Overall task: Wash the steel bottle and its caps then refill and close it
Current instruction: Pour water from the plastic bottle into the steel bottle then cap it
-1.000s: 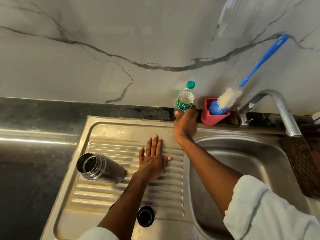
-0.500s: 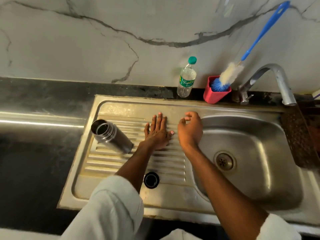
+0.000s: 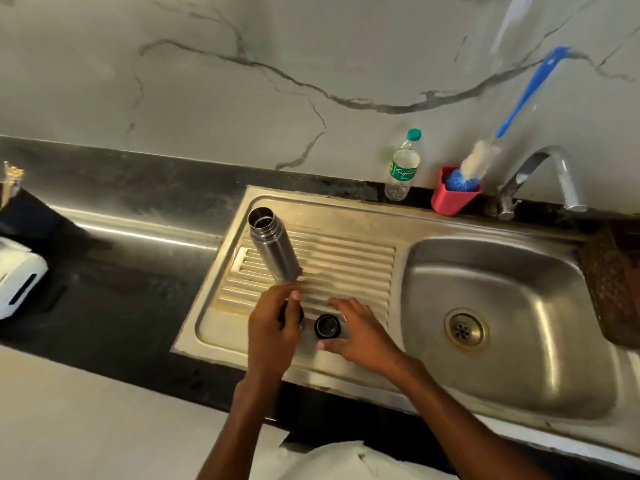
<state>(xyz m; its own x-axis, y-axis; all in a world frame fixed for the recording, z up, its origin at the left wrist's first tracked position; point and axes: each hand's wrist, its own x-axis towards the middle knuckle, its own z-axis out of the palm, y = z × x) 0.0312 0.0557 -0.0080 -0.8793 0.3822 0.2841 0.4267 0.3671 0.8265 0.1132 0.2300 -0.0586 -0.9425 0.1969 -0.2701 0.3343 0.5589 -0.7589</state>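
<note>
Landmark: the steel bottle point(image 3: 273, 244) standing open-mouthed on the ribbed drainboard point(image 3: 349, 261), tilted in the wide-angle view, no cap on it.

Nearest to the camera, in front of the bottle: left hand point(image 3: 277, 327) curls over a dark cap point(image 3: 294, 315), mostly hidden under the fingers, so it looks like a grip but the cap's shape can't be made out. Just right of it, right hand point(image 3: 356, 332) has fingers spread and loosely bent around a second black cap point(image 3: 327, 327) lying open side up; fingertips sit at its edge, not clearly pinching. Judgement: both caps are parked on the drainboard so they drain and stay within reach, and the hands are collecting them for washing or refitting.

Right of the bottle: sink basin point(image 3: 502, 306) with drain, dry-looking, tap point(image 3: 550, 174) spout over its far rim, no water running visible.

Behind and right of the bottle, against the wall: plastic water bottle point(image 3: 402, 166) with green cap, likely the refill source; red holder point(image 3: 453, 195) with a blue-handled bottle brush point(image 3: 485, 157) leaning in it, kept beside the tap for scrubbing.

Left of the bottle: dark surface point(image 3: 121, 271), a white object at the frame edge, unclear what.

Counts: steel bottle 1, caps 2, plastic bottle 1, brush 1, holder 1, tap 1, hands 2.
</note>
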